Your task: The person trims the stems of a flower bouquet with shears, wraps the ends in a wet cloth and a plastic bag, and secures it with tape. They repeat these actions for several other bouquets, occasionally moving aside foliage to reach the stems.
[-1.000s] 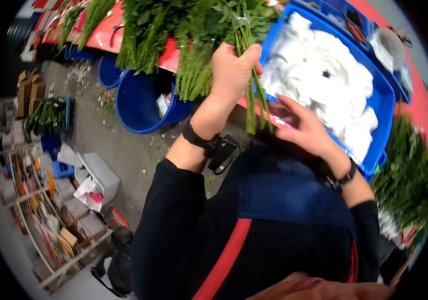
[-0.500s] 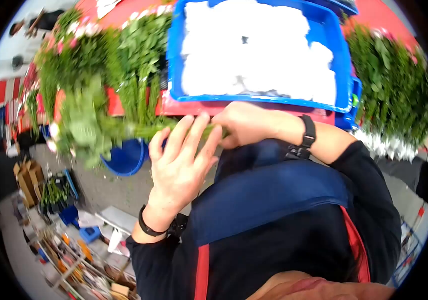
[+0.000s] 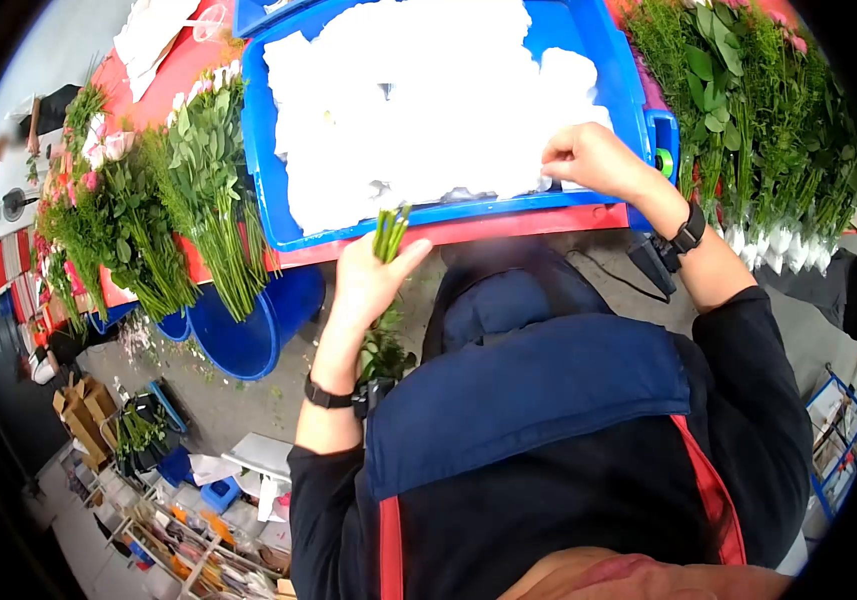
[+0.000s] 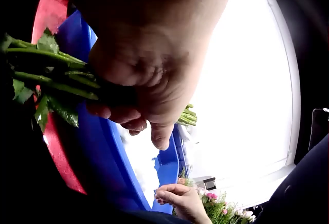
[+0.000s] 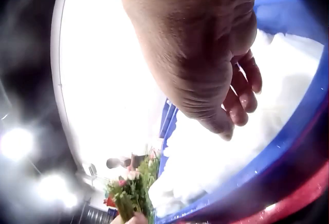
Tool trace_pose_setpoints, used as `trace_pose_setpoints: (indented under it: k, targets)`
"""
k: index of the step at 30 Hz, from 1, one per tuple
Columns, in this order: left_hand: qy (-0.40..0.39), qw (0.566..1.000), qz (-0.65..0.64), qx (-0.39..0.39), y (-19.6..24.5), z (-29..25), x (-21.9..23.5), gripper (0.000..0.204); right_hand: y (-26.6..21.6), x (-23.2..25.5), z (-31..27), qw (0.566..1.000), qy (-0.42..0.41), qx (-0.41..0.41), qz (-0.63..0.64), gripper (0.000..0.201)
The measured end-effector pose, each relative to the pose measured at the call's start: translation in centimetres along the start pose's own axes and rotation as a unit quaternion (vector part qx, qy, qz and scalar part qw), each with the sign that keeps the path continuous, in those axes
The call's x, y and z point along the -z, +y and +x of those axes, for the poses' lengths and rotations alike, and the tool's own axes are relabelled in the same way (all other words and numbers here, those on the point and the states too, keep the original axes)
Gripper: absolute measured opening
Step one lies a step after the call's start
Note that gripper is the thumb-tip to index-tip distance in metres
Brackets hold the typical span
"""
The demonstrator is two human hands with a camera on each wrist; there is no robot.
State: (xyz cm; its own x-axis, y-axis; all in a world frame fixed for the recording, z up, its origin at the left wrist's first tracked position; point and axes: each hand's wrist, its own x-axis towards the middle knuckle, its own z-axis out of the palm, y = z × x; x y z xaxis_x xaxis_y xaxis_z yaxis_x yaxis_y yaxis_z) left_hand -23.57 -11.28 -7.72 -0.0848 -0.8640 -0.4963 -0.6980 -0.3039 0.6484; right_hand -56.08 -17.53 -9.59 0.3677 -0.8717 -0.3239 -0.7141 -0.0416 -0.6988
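Observation:
My left hand (image 3: 366, 285) grips a bundle of green flower stems (image 3: 389, 235) at the front edge of the red table. The cut ends point up past the thumb, and leaves (image 3: 383, 345) hang below the fist. In the left wrist view, wet leafy stems (image 4: 56, 82) come out of the back of the grip; the flower heads are hidden. A blue tub (image 3: 348, 236) lies ahead, filled with soft white wads (image 3: 418, 110). Over its right front corner is my right hand (image 3: 603, 160), fingers loosely bent just above the wads, with nothing visible between thumb and fingertips (image 5: 239, 117).
Leafy flower bunches (image 3: 213, 190) lie left of the tub, stems over the table edge. More bunches (image 3: 758, 130) lie on the right, their stem ends in white wraps (image 3: 783, 245). Blue buckets (image 3: 248, 335) stand below the table's left side. A red table (image 3: 508, 225) supports the tub.
The bundle passed from left hand to right, then back to the left, and turned until its cut ends point up. My right hand let go and moved right over the tub.

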Motion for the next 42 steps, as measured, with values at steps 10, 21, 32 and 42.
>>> trace_pose_setpoints:
  k: [10,21,32,42]
  targets:
    - [-0.031,0.987,-0.157,-0.007,5.8,3.4,-3.5,0.017,1.5,-4.1,0.7,0.968,0.069,-0.015,0.239,0.029]
    - [-0.062,0.978,-0.193,-0.046,9.6,5.6,-6.6,0.021,-0.2,-2.6,-0.6,0.878,0.011,-0.074,0.472,0.02]
    - [-0.026,0.991,-0.111,-0.066,11.0,5.3,-6.5,0.017,1.0,-4.1,-0.8,0.714,0.066,-0.083,0.692,0.016]
    - [0.019,0.961,-0.276,-0.008,9.1,5.1,-4.7,0.011,5.7,1.8,-1.1,0.708,0.137,0.048,0.691,0.028]
